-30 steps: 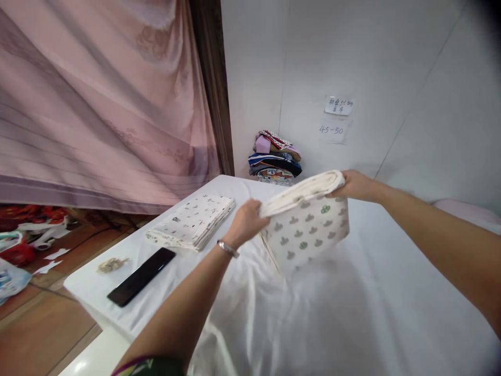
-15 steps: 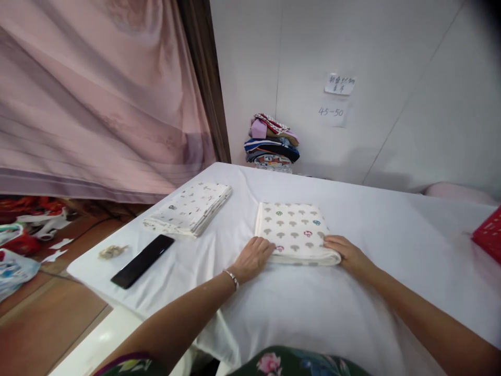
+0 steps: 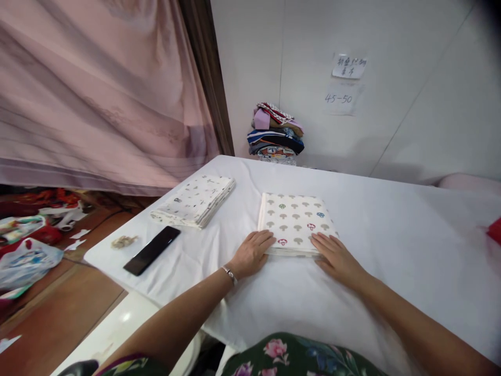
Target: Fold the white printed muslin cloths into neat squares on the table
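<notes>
A folded white cloth (image 3: pixel 294 218) printed with mushrooms, most grey and a few coloured, lies flat on the white-covered table (image 3: pixel 391 235) in front of me. My left hand (image 3: pixel 253 251) rests on its near left corner, fingers stretched out. At the near right corner, my right hand (image 3: pixel 337 257) lies with its fingers flat on top and the thumb by the near edge. To the left is another folded white cloth (image 3: pixel 195 201) with small scattered prints, apart from both hands.
A black phone (image 3: pixel 152 250) and a small beige tangle (image 3: pixel 124 242) sit near the table's left edge. Folded clothes (image 3: pixel 276 133) are stacked beyond the far edge. A pink curtain (image 3: pixel 105 94) hangs at left, with bags (image 3: pixel 29 261) on the floor. Something red (image 3: pixel 495 230) shows at far right.
My right hand has moved from the mushroom cloth's right side onto its top near the near right corner. That corner's rolled edge now lies flatter. My left hand stays at the left corner.
</notes>
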Motion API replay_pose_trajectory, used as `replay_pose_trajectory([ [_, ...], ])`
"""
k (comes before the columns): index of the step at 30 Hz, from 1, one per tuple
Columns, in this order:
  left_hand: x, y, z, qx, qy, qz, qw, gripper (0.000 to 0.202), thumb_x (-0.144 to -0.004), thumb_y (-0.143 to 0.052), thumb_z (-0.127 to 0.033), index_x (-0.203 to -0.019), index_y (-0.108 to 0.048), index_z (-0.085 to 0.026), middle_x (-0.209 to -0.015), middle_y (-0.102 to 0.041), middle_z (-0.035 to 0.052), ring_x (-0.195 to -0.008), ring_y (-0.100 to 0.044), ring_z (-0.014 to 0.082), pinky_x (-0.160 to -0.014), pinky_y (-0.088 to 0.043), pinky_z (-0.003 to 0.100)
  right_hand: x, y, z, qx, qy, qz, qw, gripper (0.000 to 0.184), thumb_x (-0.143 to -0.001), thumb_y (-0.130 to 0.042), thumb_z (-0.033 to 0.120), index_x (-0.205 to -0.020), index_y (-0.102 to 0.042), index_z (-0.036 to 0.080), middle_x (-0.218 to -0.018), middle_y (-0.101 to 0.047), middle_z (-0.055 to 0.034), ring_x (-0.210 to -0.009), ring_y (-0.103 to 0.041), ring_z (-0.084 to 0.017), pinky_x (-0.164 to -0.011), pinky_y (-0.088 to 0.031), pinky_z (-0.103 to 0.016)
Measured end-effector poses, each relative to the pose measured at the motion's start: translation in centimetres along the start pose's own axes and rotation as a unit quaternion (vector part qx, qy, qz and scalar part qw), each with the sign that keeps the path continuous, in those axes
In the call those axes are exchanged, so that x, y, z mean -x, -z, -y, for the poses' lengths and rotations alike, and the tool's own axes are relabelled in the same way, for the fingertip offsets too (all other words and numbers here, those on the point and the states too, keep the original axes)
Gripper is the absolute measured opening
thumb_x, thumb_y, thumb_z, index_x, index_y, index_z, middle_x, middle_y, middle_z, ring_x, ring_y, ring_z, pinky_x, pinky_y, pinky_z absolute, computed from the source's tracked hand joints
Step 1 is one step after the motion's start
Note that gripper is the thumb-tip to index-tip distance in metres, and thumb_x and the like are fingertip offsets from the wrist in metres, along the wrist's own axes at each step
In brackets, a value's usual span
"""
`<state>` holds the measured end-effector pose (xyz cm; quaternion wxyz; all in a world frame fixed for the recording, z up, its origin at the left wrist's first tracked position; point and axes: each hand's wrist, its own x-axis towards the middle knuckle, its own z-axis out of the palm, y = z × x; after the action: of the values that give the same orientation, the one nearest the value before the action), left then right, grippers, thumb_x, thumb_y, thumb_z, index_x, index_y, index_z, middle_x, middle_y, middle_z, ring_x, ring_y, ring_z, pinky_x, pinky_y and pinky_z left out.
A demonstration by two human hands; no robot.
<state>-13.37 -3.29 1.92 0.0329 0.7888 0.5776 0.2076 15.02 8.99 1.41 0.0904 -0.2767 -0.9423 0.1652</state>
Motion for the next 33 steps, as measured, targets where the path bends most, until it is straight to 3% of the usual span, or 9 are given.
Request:
replay_pose_trajectory([
  [2,0.2,0.5,0.2,0.057,0.039,-0.032,0.997,0.040,-0.078,-0.052,-0.021,-0.118,-0.053,-0.021,-0.125,-0.053,0.0065,-0.117,-0.046,0.0191,-0.098,-0.039,0.034,0.1,-0.7,-0.3,0.009,0.006,0.009,1.000,0.053,-0.089,-0.037,0.043,-0.140,-0.029,0.029,-0.145,-0.028,-0.0001,-0.135,-0.019,-0.022,-0.110,-0.016,-0.050],
  [6,-1.2,1.0,1.2,0.126,0.251,-0.132,0.951,0.024,-0.082,-0.050,-0.037,-0.095,-0.062,-0.020,-0.096,-0.063,0.0040,-0.084,-0.059,0.0146,-0.074,-0.048,0.026,-0.3,-0.1,-0.9,-0.037,-0.020,-0.021,0.999,0.048,-0.090,-0.034,0.047,-0.136,-0.037,0.031,-0.142,-0.034,0.0015,-0.134,-0.022,-0.022,-0.110,-0.021,-0.048],
  [9,-3.5,0.8,2.2,0.157,0.381,-0.103,0.905,0.029,-0.080,-0.051,-0.045,-0.092,-0.061,-0.020,-0.085,-0.065,0.0021,-0.072,-0.059,0.0144,-0.064,-0.044,0.025,-1.5,0.7,-1.0,-0.035,-0.058,-0.096,0.993,0.046,-0.091,-0.031,0.047,-0.132,-0.043,0.029,-0.143,-0.034,0.0011,-0.135,-0.020,-0.021,-0.110,-0.023,-0.045],
  [12,-5.6,0.3,3.0,0.171,0.455,-0.046,0.873,0.033,-0.074,-0.057,-0.050,-0.085,-0.059,-0.020,-0.083,-0.065,0.0026,-0.072,-0.059,0.0160,-0.059,-0.041,0.024,-2.6,0.4,-1.1,0.009,-0.074,-0.084,0.994,0.050,-0.090,-0.030,0.050,-0.131,-0.045,0.025,-0.144,-0.031,-0.0021,-0.135,-0.017,-0.024,-0.108,-0.023,-0.047],
  [16,-6.4,-0.2,3.3,0.154,0.445,-0.025,0.882,0.030,-0.069,-0.060,-0.049,-0.068,-0.054,-0.020,-0.071,-0.062,0.0006,-0.065,-0.055,0.0149,-0.054,-0.035,0.023,-3.0,-1.2,-1.1,0.066,-0.083,-0.029,0.994,0.054,-0.090,-0.025,0.054,-0.133,-0.042,0.026,-0.145,-0.029,-0.0026,-0.135,-0.018,-0.025,-0.108,-0.020,-0.050],
  [24,-4.3,-1.1,3.2,0.177,0.458,-0.035,0.871,0.021,-0.073,-0.056,-0.036,-0.062,-0.052,-0.019,-0.059,-0.056,-0.0023,-0.057,-0.052,0.0122,-0.050,-0.034,0.021,-2.4,-1.3,-1.1,0.047,-0.060,-0.024,0.997,0.051,-0.092,-0.024,0.051,-0.136,-0.036,0.031,-0.146,-0.025,0.0011,-0.135,-0.017,-0.023,-0.109,-0.019,-0.048],
  [30,-6.1,-0.2,3.2,0.126,0.453,-0.025,0.882,0.035,-0.076,-0.050,-0.055,-0.073,-0.057,-0.020,-0.076,-0.065,0.0024,-0.071,-0.059,0.0174,-0.057,-0.039,0.024,-2.8,-1.5,-1.2,0.053,-0.071,-0.013,0.996,0.052,-0.092,-0.024,0.051,-0.135,-0.039,0.028,-0.146,-0.026,-0.0005,-0.135,-0.017,-0.023,-0.109,-0.019,-0.047],
  [33,-7.1,-0.2,3.1,0.072,0.453,-0.007,0.888,0.035,-0.081,-0.044,-0.051,-0.079,-0.059,-0.020,-0.086,-0.067,0.0071,-0.081,-0.060,0.0213,-0.064,-0.041,0.027,-2.8,-1.5,-1.1,0.059,-0.074,-0.003,0.996,0.053,-0.092,-0.023,0.052,-0.136,-0.038,0.027,-0.147,-0.024,-0.0006,-0.136,-0.016,-0.022,-0.110,-0.018,-0.046],
])
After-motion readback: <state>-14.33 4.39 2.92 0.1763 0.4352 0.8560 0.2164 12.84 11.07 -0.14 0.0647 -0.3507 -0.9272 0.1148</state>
